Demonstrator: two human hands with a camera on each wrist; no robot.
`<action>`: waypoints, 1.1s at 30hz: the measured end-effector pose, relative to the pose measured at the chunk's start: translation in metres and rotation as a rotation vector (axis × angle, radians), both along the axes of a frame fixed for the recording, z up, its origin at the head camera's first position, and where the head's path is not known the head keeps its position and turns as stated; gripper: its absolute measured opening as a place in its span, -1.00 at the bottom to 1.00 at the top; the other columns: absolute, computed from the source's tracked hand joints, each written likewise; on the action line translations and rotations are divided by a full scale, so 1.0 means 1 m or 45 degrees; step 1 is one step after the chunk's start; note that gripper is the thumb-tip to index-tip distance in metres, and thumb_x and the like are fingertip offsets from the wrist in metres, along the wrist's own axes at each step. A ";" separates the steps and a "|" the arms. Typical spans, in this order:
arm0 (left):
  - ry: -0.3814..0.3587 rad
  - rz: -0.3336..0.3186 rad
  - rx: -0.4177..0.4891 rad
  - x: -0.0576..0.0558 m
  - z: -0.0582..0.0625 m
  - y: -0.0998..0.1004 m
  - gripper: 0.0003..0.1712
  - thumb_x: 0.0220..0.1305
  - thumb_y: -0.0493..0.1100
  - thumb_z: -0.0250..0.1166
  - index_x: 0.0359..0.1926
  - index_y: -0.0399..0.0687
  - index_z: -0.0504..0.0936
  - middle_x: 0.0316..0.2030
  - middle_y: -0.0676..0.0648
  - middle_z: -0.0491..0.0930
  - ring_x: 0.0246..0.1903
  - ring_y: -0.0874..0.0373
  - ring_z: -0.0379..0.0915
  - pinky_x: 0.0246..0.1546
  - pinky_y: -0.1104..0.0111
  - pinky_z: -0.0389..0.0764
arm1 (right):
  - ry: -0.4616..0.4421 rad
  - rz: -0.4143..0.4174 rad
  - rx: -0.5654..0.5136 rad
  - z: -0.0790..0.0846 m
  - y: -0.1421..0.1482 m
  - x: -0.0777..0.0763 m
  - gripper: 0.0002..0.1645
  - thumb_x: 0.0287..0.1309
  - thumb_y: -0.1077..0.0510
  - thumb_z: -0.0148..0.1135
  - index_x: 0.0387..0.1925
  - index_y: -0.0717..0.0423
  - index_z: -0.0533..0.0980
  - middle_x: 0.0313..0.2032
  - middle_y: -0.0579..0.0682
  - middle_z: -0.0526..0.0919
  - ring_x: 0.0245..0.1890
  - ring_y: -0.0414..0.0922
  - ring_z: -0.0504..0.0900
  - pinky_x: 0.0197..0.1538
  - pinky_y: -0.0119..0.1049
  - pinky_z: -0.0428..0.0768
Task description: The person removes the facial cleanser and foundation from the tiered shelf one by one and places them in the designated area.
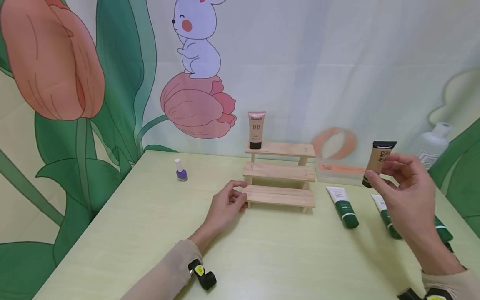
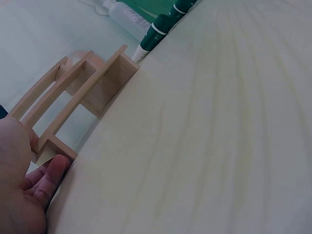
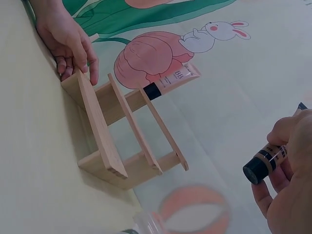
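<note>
A three-tier wooden display stand [image 1: 279, 171] rests on the table. My left hand [image 1: 225, 206] grips the left end of its lowest step, fingers curled at the edge, as the left wrist view shows beside the step's end [image 2: 51, 148]. A pinkish BB cream tube [image 1: 256, 125] stands upright on its black cap at the left of the top step. Held in the air right of the stand is a tan cosmetic tube [image 1: 376, 160] with black ends. My right hand [image 1: 412, 196] pinches it between thumb and fingers, cap [image 3: 256, 170] downward and slightly tilted.
Several green-and-white tubes [image 1: 346, 213] lie right of the stand, some partly hidden by the right arm. A clear plastic box [image 1: 339, 173] and a white bottle [image 1: 433, 143] are behind them. Purple nail polish [image 1: 181, 171] stands at left. A printed curtain [image 1: 277, 62] hangs behind.
</note>
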State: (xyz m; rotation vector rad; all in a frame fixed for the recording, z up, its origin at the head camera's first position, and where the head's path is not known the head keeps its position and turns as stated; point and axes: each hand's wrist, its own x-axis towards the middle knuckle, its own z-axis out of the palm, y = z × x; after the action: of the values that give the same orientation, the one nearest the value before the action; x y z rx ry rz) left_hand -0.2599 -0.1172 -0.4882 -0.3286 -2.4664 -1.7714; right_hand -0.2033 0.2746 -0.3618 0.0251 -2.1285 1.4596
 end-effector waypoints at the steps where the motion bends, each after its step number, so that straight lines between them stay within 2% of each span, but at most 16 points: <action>1: -0.001 0.000 -0.002 0.000 0.000 0.000 -0.66 0.66 -0.19 0.30 0.34 0.08 0.65 -0.23 -0.05 0.80 -0.32 0.13 0.74 -0.21 0.37 0.73 | 0.006 0.000 -0.023 -0.001 0.003 0.003 -0.38 0.36 0.42 0.49 0.36 0.06 0.54 0.06 -0.13 0.60 0.07 -0.24 0.65 0.10 -0.68 0.59; 11: -0.005 -0.002 0.000 0.000 -0.002 -0.001 -0.66 0.66 -0.20 0.30 0.35 0.08 0.65 -0.23 -0.04 0.80 -0.32 0.14 0.74 -0.21 0.37 0.73 | 0.075 -0.001 -0.328 -0.013 0.028 0.030 -0.36 0.15 0.65 0.46 0.20 0.17 0.63 -0.04 -0.05 0.71 -0.07 -0.23 0.71 -0.01 -0.63 0.68; 14: -0.001 -0.004 -0.002 0.000 -0.001 -0.001 -0.66 0.67 -0.19 0.30 0.35 0.08 0.65 -0.22 -0.05 0.80 -0.32 0.14 0.74 -0.21 0.37 0.72 | 0.032 -0.080 -0.230 -0.019 0.036 0.039 -0.38 0.17 0.64 0.47 0.17 0.11 0.63 -0.04 -0.13 0.71 -0.08 -0.28 0.71 -0.03 -0.66 0.67; 16: 0.003 -0.003 -0.008 0.000 -0.001 0.000 -0.66 0.67 -0.19 0.30 0.35 0.08 0.65 -0.22 -0.05 0.81 -0.32 0.14 0.75 -0.22 0.37 0.72 | 0.015 -0.080 -0.236 -0.025 0.042 0.044 -0.38 0.19 0.65 0.44 0.16 0.10 0.62 -0.05 -0.13 0.72 -0.08 -0.29 0.71 -0.04 -0.66 0.67; 19: 0.005 0.001 -0.013 0.000 0.000 0.000 -0.66 0.67 -0.18 0.30 0.35 0.10 0.65 -0.23 -0.04 0.81 -0.32 0.14 0.75 -0.22 0.37 0.71 | -0.046 -0.131 -0.118 -0.033 0.048 0.051 -0.38 0.27 0.59 0.43 0.20 0.00 0.60 -0.04 -0.22 0.68 -0.06 -0.36 0.68 -0.03 -0.69 0.64; 21: 0.001 0.003 -0.015 0.000 0.000 0.000 -0.66 0.67 -0.18 0.30 0.35 0.10 0.65 -0.22 -0.04 0.81 -0.32 0.13 0.75 -0.22 0.37 0.71 | -0.067 -0.143 -0.149 -0.039 0.052 0.055 -0.36 0.27 0.61 0.42 0.20 -0.02 0.60 -0.04 -0.22 0.66 -0.06 -0.36 0.67 -0.02 -0.70 0.63; 23: -0.003 0.003 -0.012 0.000 0.000 0.000 -0.66 0.67 -0.18 0.30 0.35 0.10 0.65 -0.22 -0.04 0.81 -0.31 0.13 0.75 -0.21 0.36 0.71 | -0.097 -0.179 -0.107 -0.046 0.054 0.059 -0.35 0.29 0.59 0.42 0.21 -0.08 0.59 -0.03 -0.25 0.63 -0.05 -0.38 0.64 -0.03 -0.73 0.61; 27: -0.008 0.004 -0.004 0.000 0.001 0.000 -0.66 0.67 -0.18 0.30 0.35 0.09 0.65 -0.21 -0.06 0.81 -0.30 0.13 0.75 -0.20 0.36 0.72 | -0.077 -0.144 -0.246 -0.059 0.059 0.067 -0.33 0.23 0.66 0.39 0.18 -0.02 0.61 -0.04 -0.23 0.67 -0.07 -0.37 0.66 -0.05 -0.72 0.62; 29: -0.009 0.005 -0.002 0.000 0.001 0.000 -0.66 0.67 -0.19 0.30 0.35 0.09 0.65 -0.21 -0.06 0.80 -0.31 0.12 0.74 -0.20 0.36 0.73 | -0.128 -0.171 -0.221 -0.063 0.061 0.071 -0.35 0.26 0.63 0.40 0.17 -0.06 0.60 -0.04 -0.29 0.67 -0.08 -0.38 0.65 -0.07 -0.72 0.61; 33: 0.000 0.000 -0.002 0.000 0.001 0.000 -0.66 0.67 -0.19 0.29 0.36 0.07 0.65 -0.21 -0.07 0.81 -0.31 0.12 0.75 -0.21 0.37 0.73 | -0.298 -0.280 -0.053 -0.070 0.065 0.081 -0.39 0.36 0.48 0.45 0.15 -0.24 0.55 -0.07 -0.44 0.60 -0.15 -0.46 0.59 -0.14 -0.76 0.55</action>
State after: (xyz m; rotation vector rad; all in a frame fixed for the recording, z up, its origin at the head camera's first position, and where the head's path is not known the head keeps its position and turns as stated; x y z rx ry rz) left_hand -0.2597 -0.1170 -0.4877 -0.3284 -2.4674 -1.7697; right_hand -0.1227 0.3397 -0.4323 -0.4008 -2.2002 1.4330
